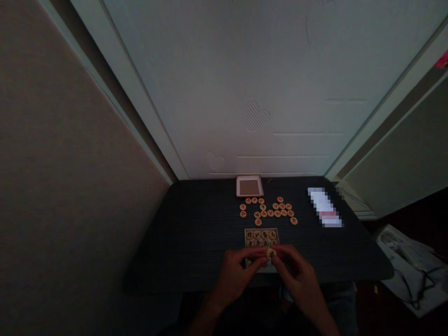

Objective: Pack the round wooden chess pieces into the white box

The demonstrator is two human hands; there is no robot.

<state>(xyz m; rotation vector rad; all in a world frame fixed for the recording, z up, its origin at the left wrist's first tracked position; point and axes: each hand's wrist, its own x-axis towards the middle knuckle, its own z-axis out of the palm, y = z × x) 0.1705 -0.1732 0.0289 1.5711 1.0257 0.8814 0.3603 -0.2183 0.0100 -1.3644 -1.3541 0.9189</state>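
One round piece point(270, 254) was gripped by fingertips of the left hand point(239, 268) and right hand point(296, 268), over a box point(269, 269), black-marked pieces point(265, 234) sat in its far rows, red-marked pieces point(270, 213) lay beyond on the table point(196, 233), a tray point(249, 187) farthest.

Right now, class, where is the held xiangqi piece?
In the head view, the held xiangqi piece is low, right of centre, between the fingertips of the left hand and the right hand, over the box.

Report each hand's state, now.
Left hand: closed, holding one side of the round piece.
Right hand: closed, holding the same piece's other side.
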